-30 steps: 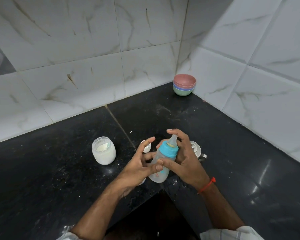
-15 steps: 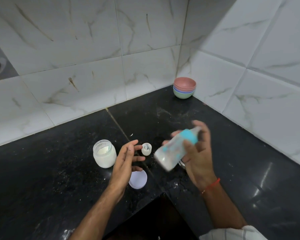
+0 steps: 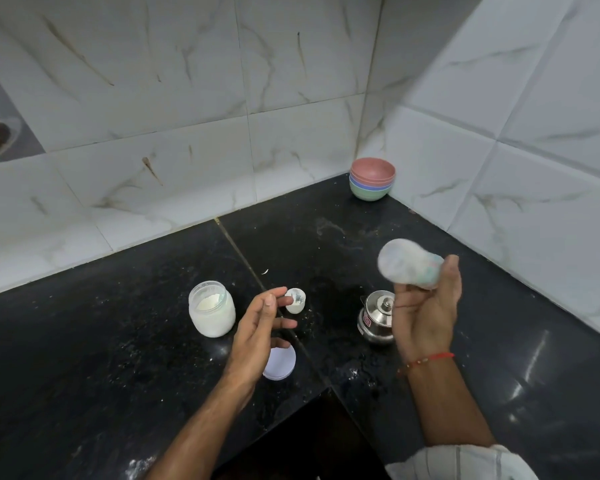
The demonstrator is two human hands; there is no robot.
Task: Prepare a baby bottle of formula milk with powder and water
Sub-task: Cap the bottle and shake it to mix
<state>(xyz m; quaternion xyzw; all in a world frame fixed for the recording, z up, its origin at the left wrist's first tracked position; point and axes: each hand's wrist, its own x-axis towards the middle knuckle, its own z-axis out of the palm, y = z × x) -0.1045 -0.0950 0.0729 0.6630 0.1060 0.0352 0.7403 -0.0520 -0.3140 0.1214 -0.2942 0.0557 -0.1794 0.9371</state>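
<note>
The right hand (image 3: 426, 313) grips the blurred baby bottle (image 3: 407, 261), raised above the worktop (image 3: 118, 341); the left hand (image 3: 260, 327) hangs empty, fingers spread.

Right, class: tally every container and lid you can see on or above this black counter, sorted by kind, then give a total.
Bowls in the corner stack: 4, by the colour bands that show
Powder jar: 1
Jar lid: 1
Small white cap: 1
Steel pot with lid: 1
Baby bottle, blurred, in the right hand: 1
Total: 9
</note>
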